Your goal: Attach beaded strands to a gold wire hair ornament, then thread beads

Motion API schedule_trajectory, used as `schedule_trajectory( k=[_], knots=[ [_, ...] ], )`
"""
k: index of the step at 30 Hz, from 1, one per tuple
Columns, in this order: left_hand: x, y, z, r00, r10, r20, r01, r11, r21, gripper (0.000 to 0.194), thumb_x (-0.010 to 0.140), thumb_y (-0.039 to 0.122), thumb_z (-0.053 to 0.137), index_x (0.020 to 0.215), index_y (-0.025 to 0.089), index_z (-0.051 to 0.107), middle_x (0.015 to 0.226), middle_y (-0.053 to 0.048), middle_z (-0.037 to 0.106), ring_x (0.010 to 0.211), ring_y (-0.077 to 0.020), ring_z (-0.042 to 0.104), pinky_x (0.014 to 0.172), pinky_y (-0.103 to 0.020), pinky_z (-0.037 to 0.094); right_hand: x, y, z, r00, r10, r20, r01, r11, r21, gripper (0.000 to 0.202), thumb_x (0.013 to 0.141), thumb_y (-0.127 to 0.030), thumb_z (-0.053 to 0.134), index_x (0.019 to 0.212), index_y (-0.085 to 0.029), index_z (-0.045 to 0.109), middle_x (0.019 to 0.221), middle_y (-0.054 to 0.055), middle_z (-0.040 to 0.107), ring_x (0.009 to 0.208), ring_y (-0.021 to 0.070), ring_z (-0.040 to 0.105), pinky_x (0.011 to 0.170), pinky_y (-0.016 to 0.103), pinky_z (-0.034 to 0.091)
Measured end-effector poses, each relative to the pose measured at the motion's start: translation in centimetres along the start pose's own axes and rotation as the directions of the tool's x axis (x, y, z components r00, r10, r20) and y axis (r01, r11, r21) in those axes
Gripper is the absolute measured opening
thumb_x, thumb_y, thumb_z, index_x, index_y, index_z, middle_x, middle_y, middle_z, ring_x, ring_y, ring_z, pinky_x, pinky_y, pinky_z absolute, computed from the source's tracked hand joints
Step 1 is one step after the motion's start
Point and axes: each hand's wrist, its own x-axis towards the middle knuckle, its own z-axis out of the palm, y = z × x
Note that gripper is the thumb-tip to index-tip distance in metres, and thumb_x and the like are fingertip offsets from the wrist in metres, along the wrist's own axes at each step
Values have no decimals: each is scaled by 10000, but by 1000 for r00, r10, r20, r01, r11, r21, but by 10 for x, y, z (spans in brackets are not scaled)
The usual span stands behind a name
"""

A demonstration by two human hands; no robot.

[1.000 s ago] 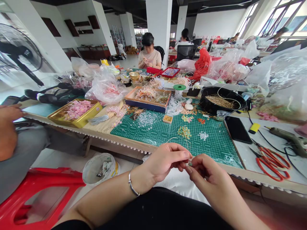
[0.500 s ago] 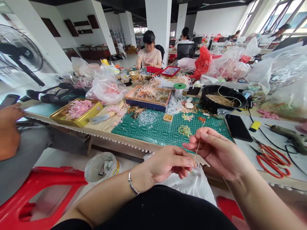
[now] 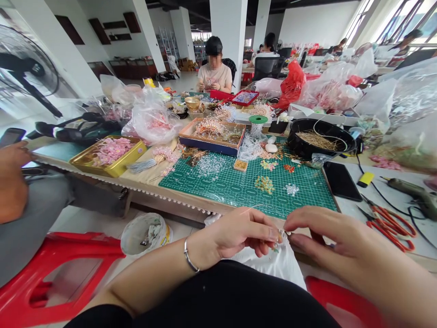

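Over the lap, my left hand (image 3: 244,233) is closed in a pinch on a small beaded wire piece (image 3: 276,249), with a bit of pale green at its lower end. A thin wire strand seems to stick up behind the knuckles. My right hand (image 3: 327,234) is closed too, thumb and forefinger meeting just right of the piece at its wire; their exact hold is too small to make out. Beyond both hands lies a green cutting mat (image 3: 228,189) bearing piles of clear beads (image 3: 209,167), yellow-green beads (image 3: 264,184) and orange-red beads (image 3: 288,168).
Right of the mat are a phone (image 3: 341,181), orange-handled pliers (image 3: 392,223) and a glue gun (image 3: 414,193). A gold tin (image 3: 128,166) of pink flowers stands left. A bucket (image 3: 131,237) and red stool (image 3: 102,248) are below. A co-worker (image 3: 213,75) sits opposite; another person's hand (image 3: 13,157) holds a phone.
My right hand has come down from higher on the raised wire to beside my left fingertips, uncovering a small pile of clear beads on the mat. My left hand has barely moved.
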Motion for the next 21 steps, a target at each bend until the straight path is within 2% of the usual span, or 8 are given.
schedule_trajectory(
  k=[3, 5, 7, 14, 18, 21],
  knots=[
    [1, 0, 1, 1000, -8, 30, 7, 1000, 24, 203, 633, 276, 772, 702, 108, 680, 611, -10, 612, 473, -66, 542, 479, -186, 412, -3, -7, 0, 992, -113, 56, 122, 972, -201, 148, 906, -243, 501, 836, -254, 631, 752, -2, 653, 693, 160, 595, 641, 309, 440],
    [2, 1, 2, 999, -10, 32, 9, 999, 34, 219, 626, 290, 780, 696, 110, 676, 600, -8, 606, 472, -69, 537, 478, -192, 408, 0, -8, 2, 983, -170, 73, 184, 947, -263, 183, 917, -224, 479, 809, -230, 627, 671, -3, 627, 644, 161, 573, 627, 322, 414],
    [1, 1, 3, 999, -13, 29, 12, 999, 45, 236, 610, 302, 785, 696, 113, 674, 608, -9, 611, 467, -71, 533, 485, -202, 411, 4, -6, 3, 974, -223, 38, 224, 928, -299, 178, 919, -214, 478, 825, -212, 629, 663, 0, 625, 634, 156, 568, 631, 323, 404],
    [-1, 0, 4, 1000, 13, 20, -15, 995, 95, 221, 592, 298, 763, 679, 119, 668, 607, -7, 611, 476, -75, 525, 503, -216, 413, 17, 2, 15, 934, -272, -234, 174, 914, -366, 137, 871, -192, 519, 756, -183, 592, 649, 25, 631, 632, 156, 561, 614, 300, 428],
    [0, -2, 3, 999, 31, 18, -33, 993, 114, 219, 607, 294, 768, 688, 118, 666, 614, -4, 605, 492, -78, 533, 504, -218, 406, 18, 5, 20, 929, -251, -271, 143, 920, -364, 209, 883, -199, 483, 731, -193, 625, 661, 49, 649, 647, 169, 568, 563, 294, 437],
    [-1, -4, 5, 999, 44, 5, -44, 995, 95, 237, 619, 303, 777, 700, 114, 660, 612, -6, 605, 493, -81, 536, 512, -219, 415, 19, 13, 11, 925, -238, -296, 148, 944, -296, 162, 879, -223, 528, 774, -220, 652, 674, 32, 637, 666, 164, 575, 610, 308, 464]
  ],
)
